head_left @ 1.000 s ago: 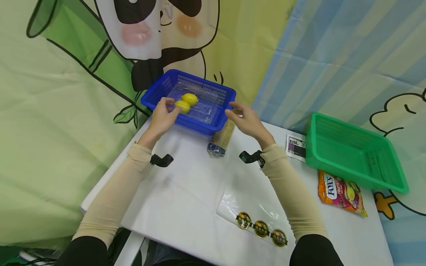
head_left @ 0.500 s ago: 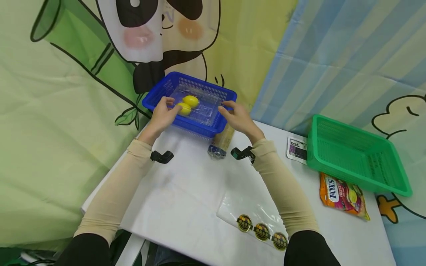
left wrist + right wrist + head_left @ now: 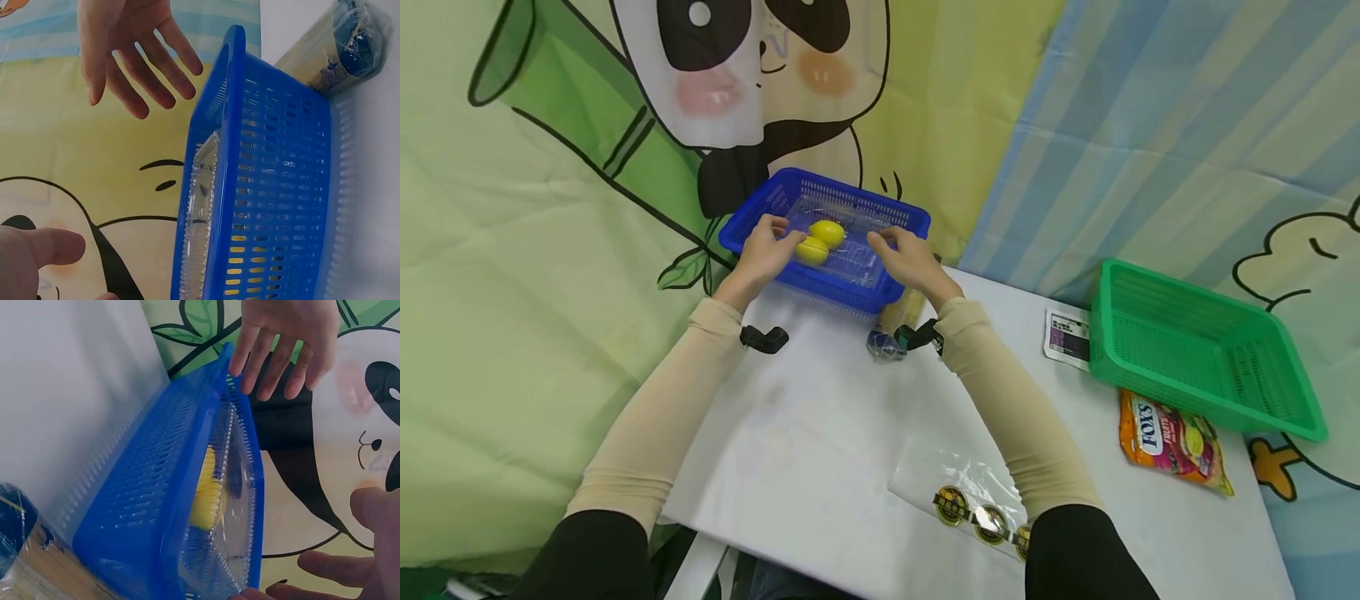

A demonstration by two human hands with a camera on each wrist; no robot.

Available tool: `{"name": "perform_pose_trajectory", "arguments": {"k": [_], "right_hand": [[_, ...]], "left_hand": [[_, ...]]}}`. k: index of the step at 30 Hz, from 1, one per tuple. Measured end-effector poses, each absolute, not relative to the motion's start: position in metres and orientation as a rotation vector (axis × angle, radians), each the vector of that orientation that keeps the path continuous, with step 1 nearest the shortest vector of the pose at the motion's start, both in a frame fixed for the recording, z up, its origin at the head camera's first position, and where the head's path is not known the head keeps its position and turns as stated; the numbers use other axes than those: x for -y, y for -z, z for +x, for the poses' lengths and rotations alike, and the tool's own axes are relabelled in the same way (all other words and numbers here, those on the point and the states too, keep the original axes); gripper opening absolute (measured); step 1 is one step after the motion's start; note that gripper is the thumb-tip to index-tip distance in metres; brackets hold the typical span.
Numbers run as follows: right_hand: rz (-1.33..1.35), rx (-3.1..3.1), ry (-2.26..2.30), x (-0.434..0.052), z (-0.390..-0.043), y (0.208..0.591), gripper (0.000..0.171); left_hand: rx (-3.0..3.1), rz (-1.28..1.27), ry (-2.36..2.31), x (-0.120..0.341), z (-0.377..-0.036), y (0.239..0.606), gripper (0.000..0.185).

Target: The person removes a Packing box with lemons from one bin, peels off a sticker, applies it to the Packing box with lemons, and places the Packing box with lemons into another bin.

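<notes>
Both hands over the blue basket (image 3: pixel 838 287), which stands at the far edge of the white table (image 3: pixel 820 450) against the printed cloth (image 3: pixel 970 125). Left hand (image 3: pixel 766 252) at the basket's near left side, close by two yellow lemons (image 3: pixel 827 233); fingers spread and slightly bent, thumb apart, nothing pinched. Right hand (image 3: pixel 912 260) above the basket's right side — fingers likewise spread, grasping nothing; whether a fingertip of either hand touches the rim, cannot tell. A clear plastic box (image 3: pixel 859 254) lies inside the basket; the lemons touch each other there, whether within the box or beneath it unclear. Tan wrapped roll (image 3: pixel 904 311) with a dark blue end just beside the basket, partly hidden by the right wrist. Well to the right — green basket (image 3: pixel 1187 398), orange FOX'S packet (image 3: pixel 1176 443) before it, small white-and-dark packet (image 3: pixel 1067 337) at its left. Clear plastic bag (image 3: pixel 917 477) with round black-and-gold stickers near the table's front edge.
</notes>
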State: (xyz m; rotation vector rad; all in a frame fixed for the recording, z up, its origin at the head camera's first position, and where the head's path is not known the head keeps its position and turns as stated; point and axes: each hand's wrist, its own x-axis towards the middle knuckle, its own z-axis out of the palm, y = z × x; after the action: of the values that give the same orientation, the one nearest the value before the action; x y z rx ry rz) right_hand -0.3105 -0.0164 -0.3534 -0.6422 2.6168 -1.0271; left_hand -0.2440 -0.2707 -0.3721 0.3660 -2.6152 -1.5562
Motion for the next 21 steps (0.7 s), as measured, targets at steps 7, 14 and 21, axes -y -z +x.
{"name": "perform_pose_trajectory", "arguments": {"k": [7, 14, 21], "right_hand": [[-0.647, -2.592, 1.057, 0.028, -0.311, 0.357, 0.068], [-0.634, -2.571, 1.094, 0.037, -0.313, 0.363, 0.065], [-0.607, -2.589, 1.057, 0.041, -0.315, 0.371, 0.072]], "left_hand": [[2.636, 0.406, 1.574, 0.275, -0.251, 0.373, 0.066], [2.652, 0.414, 1.557, 0.277, -0.256, 0.372, 0.066], [2.648, 0.421, 1.552, 0.275, -0.261, 0.377, 0.066]]}}
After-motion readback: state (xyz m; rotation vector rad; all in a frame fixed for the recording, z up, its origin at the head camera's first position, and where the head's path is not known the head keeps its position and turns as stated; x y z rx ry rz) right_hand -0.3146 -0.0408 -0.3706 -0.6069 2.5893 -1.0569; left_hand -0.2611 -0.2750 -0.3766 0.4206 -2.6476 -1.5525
